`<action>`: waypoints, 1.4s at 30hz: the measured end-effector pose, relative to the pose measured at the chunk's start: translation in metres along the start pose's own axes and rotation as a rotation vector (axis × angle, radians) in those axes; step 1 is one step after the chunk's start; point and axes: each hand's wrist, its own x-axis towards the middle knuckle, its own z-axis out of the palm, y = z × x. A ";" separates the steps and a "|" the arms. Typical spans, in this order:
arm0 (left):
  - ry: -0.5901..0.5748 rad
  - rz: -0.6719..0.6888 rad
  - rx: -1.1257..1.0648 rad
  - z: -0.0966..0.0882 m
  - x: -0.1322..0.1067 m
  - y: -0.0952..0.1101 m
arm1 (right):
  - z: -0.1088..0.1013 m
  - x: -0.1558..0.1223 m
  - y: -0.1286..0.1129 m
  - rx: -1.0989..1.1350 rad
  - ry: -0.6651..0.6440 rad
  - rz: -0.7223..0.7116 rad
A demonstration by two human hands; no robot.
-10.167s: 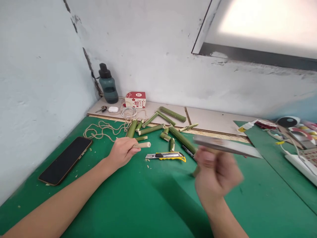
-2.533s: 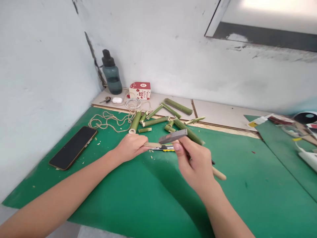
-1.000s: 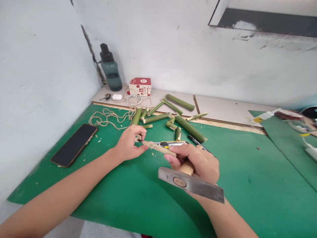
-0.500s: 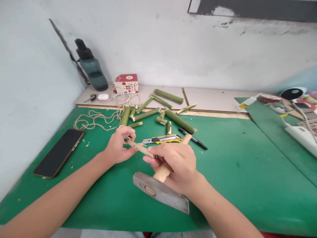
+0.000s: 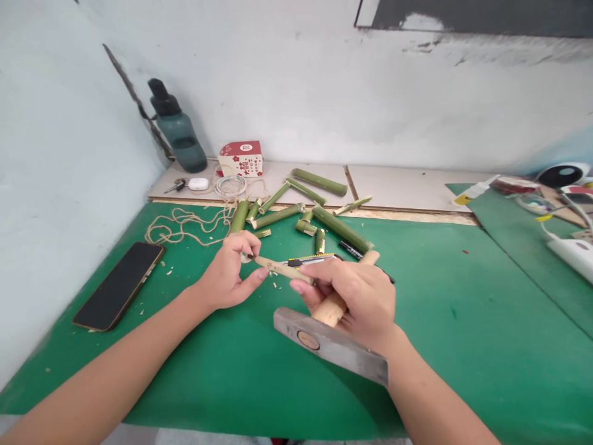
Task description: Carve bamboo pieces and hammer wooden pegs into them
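Observation:
My left hand (image 5: 231,272) has its fingers curled on a small pale ring (image 5: 245,258), perhaps cut bamboo, with the thumb held apart. My right hand (image 5: 354,293) grips two things. One is a hammer (image 5: 331,346), its steel head towards me and its wooden handle through my palm. The other is a slim pale wooden-handled tool (image 5: 282,268) with dark lettering, pinched between thumb and forefinger. Its short dark tip meets the ring; how far it goes in is hidden. Behind my right hand lies a yellow and black utility knife (image 5: 296,262), partly covered, beside a black marker (image 5: 351,250).
Several green bamboo pieces (image 5: 343,227) lie across the back of the green mat (image 5: 222,377). Loose twine (image 5: 185,225) and a phone (image 5: 119,285) are at left. A bottle (image 5: 183,139) and a red-white box (image 5: 241,159) stand behind; a white power strip (image 5: 572,253) sits at right.
My right hand, with the hammer and the wooden-handled tool, has moved right and slightly up. The tool's dark tip now shows at the ring, and my left thumb has come away from it.

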 end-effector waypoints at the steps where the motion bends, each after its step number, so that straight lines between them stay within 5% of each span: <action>1: -0.021 0.000 0.010 -0.001 0.000 0.001 | 0.000 0.001 -0.001 -0.014 -0.003 -0.005; 42: -0.077 -0.093 0.031 0.001 -0.002 0.001 | 0.004 -0.002 -0.006 0.041 -0.077 -0.024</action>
